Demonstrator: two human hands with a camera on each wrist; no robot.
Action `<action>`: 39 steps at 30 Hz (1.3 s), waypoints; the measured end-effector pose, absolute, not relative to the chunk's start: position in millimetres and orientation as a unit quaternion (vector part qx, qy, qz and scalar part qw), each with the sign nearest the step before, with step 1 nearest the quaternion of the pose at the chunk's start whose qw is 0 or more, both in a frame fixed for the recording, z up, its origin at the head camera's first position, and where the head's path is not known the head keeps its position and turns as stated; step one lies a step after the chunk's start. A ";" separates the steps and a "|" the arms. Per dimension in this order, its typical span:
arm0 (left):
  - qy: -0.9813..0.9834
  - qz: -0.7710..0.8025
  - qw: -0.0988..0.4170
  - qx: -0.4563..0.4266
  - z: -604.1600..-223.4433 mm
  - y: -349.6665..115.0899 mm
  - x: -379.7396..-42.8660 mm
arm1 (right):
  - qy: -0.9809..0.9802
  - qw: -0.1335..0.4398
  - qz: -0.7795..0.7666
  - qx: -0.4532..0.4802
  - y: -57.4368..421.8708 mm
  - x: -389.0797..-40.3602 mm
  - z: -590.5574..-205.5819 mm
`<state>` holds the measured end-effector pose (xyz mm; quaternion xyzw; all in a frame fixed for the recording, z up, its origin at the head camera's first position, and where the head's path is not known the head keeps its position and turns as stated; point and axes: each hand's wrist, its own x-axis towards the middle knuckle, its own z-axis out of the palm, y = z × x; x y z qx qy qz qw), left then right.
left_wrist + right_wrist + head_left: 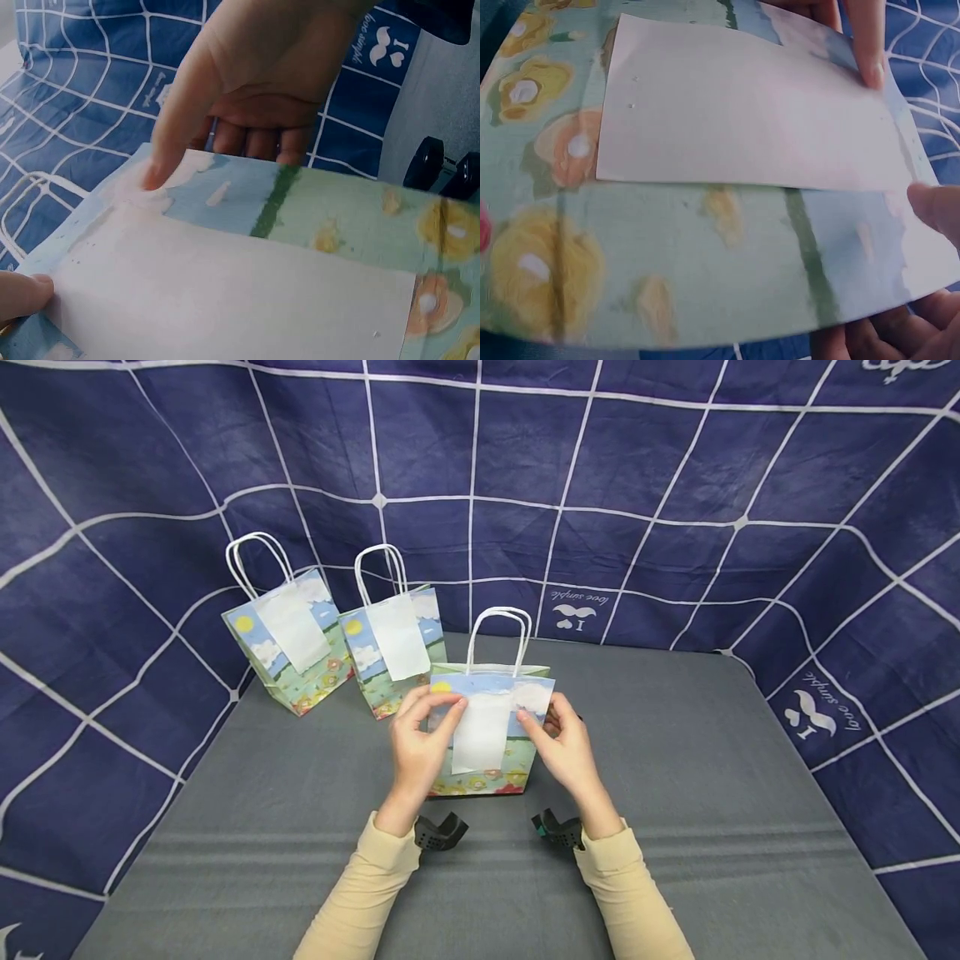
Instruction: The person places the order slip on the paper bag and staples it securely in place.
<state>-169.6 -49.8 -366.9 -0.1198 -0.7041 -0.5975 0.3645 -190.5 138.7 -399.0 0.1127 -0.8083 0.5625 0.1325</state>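
Note:
A small paper gift bag (517,765) stands upright on the grey table, printed with sky, clouds and flowers, its white handles raised. A blank white paper sheet (480,739) lies flat against its front. My left hand (420,747) brings thumb and index fingertip together at the sheet's upper left corner. With my right hand (562,743) I pinch the bag's right edge near the top; the thumb (934,204) lies in front, beside the sheet, and the other fingers are behind the bag. What the sheet's back looks like is hidden.
Two matching gift bags, one at far left (330,672) and one nearer the middle (375,681), stand at the back left, each with a white sheet on its front. A blue cloth with white grid lines (645,460) hangs around the grey table (697,760).

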 end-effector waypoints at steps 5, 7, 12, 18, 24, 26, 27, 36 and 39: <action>-0.710 -0.590 0.359 -0.135 -365.5 -47.8 -166.6 | -0.821 0.166 0.539 0.085 137.1 -189.1 -401.9; -0.712 -0.584 0.363 -0.144 -365.5 -47.6 -166.3 | -0.828 0.175 0.528 0.074 136.5 -188.4 -402.7; -0.716 -0.560 0.392 -0.141 -376.4 -46.8 -172.1 | -0.842 0.195 0.498 0.075 135.6 -187.2 -403.3; -0.726 -0.553 0.392 -0.116 -399.0 -50.5 -183.7 | -0.849 0.238 0.463 0.094 135.5 -187.4 -402.7; -0.740 -0.540 0.379 -0.133 -401.9 -57.6 -188.9 | -0.838 0.269 0.464 0.104 136.6 -188.5 -403.5; -0.743 -0.535 0.378 -0.136 -401.2 -58.9 -189.0 | -0.836 0.269 0.468 0.099 136.6 -187.9 -403.6; -0.744 -0.533 0.379 -0.136 -400.9 -59.2 -188.8 | -0.834 0.269 0.471 0.098 136.6 -187.6 -403.4; -0.737 -0.527 0.403 -0.128 -400.7 -59.1 -190.0 | -0.831 0.269 0.473 0.114 136.9 -186.2 -400.8; -0.724 -0.567 0.368 -0.139 -399.9 -57.7 -188.7 | -0.842 0.261 0.457 0.117 136.4 -185.2 -400.0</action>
